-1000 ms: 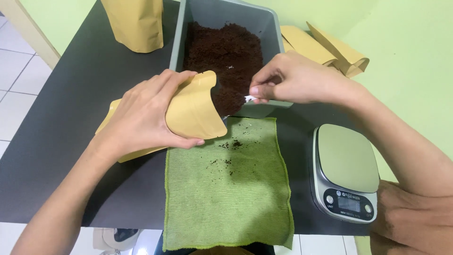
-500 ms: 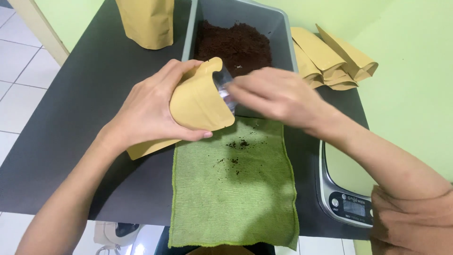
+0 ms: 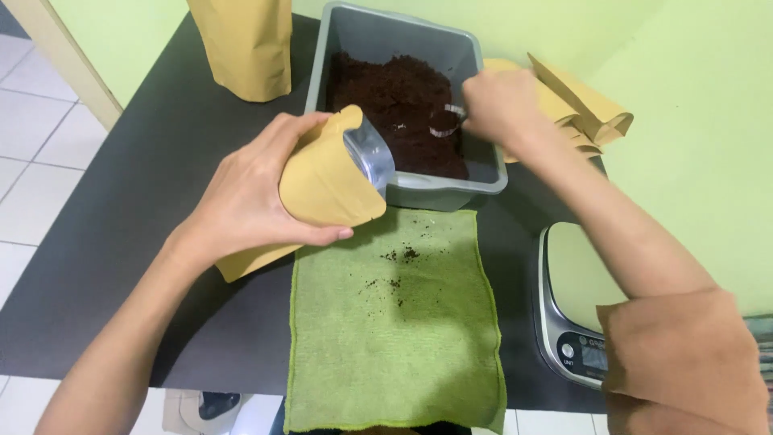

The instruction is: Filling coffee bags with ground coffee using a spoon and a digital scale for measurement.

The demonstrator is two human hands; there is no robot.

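The right hand (image 3: 501, 105) has pulled back out of the pouch mouth, where it was half a second ago, and is now down inside the grey tub (image 3: 342, 48), closed around a small scoop (image 3: 445, 122) whose clear bowl pokes out just ahead of the fingers and rests on the dark brown grounds (image 3: 394, 97). So one load has gone in and the scoop is back at the heap; whether it carries anything yet I cannot tell.

The left hand (image 3: 254, 193) has not let go: it is wrapped firmly round the kraft pouch (image 3: 326, 181), thumb underneath, fingers over the top, tilting it so the open, silver-lined mouth points toward the tub's near wall, almost touching it. The pouch's mouth sits just off the scooping hand, a short swing away.

Below the gripped pouch lies a green cloth (image 3: 394, 322) speckled with a few spilled grounds. Beyond the right forearm a kitchen scale (image 3: 576, 290) sits at the table edge, and flat empty pouches (image 3: 592, 113) are stacked behind the right hand. Another filled pouch (image 3: 241, 40) stands well beyond the left hand.
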